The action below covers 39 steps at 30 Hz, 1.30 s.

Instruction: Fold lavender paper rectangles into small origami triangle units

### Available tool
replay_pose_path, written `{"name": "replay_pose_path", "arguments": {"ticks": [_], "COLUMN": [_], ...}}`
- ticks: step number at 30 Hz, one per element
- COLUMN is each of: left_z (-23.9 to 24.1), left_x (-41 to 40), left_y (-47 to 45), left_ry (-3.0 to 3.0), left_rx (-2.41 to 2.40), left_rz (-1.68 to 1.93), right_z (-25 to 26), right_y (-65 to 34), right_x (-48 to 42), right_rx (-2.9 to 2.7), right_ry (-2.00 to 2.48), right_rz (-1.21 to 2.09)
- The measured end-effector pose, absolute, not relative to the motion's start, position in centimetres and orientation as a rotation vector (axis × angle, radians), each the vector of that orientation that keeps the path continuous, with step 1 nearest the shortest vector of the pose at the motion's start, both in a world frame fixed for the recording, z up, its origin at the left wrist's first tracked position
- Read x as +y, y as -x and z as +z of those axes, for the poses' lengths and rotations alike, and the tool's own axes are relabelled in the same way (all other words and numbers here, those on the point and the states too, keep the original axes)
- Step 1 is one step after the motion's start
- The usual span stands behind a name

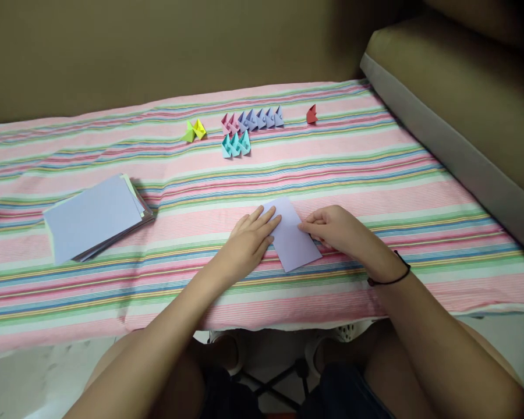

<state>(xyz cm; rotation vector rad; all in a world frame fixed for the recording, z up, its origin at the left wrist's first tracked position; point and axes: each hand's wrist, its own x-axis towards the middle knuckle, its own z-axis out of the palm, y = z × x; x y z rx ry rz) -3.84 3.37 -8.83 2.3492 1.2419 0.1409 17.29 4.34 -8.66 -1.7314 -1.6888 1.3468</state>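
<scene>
A folded sheet of lavender paper lies at a slant on the striped cloth in front of me. My left hand rests on its left side, fingers stretched out and spread, the tips on the paper. At the sheet's right edge, my right hand has thumb and fingers pinched together on the paper; a dark cord is round that wrist. The fingers of the right hand partly hide what lies between them.
A stack of coloured paper lies to the left. Toward the back stand small folded paper pieces: lavender ones, pink ones, turquoise ones, yellow ones and a red one. A brown cushioned block borders the right side.
</scene>
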Motion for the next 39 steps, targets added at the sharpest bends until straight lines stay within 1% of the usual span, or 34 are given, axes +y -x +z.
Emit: {"name": "replay_pose_path", "arguments": {"ticks": [9, 24, 28, 32, 34, 39], "left_z": [-8.2, -8.3, -7.6, -6.9, -6.8, -7.1], "left_x": [3.5, 2.3, 1.4, 0.3, -0.2, -0.7], "left_y": [3.8, 3.8, 3.4, 2.5, 1.9, 1.0], "left_ry": [-2.307, -2.375, -2.398, -2.400, -2.430, -2.389], "left_rx": [1.235, 1.209, 1.281, 1.490, 1.569, 1.732], "left_rz": [0.035, 0.094, 0.206, 0.361, 0.306, 0.027], "right_z": [-9.1, -8.8, -9.0, -9.3, -9.4, -9.3], "right_y": [-17.5, -17.4, -17.4, -17.6, -17.6, -17.5], "right_x": [4.4, 4.4, 4.4, 4.4, 4.4, 4.3], "right_rx": [-1.706, -1.688, -1.703, -1.680, -1.664, -1.636], "right_ry": [1.723, 1.728, 1.704, 1.679, 1.691, 1.687], "right_rz": [1.338, 1.325, 1.342, 1.379, 1.396, 1.420]}}
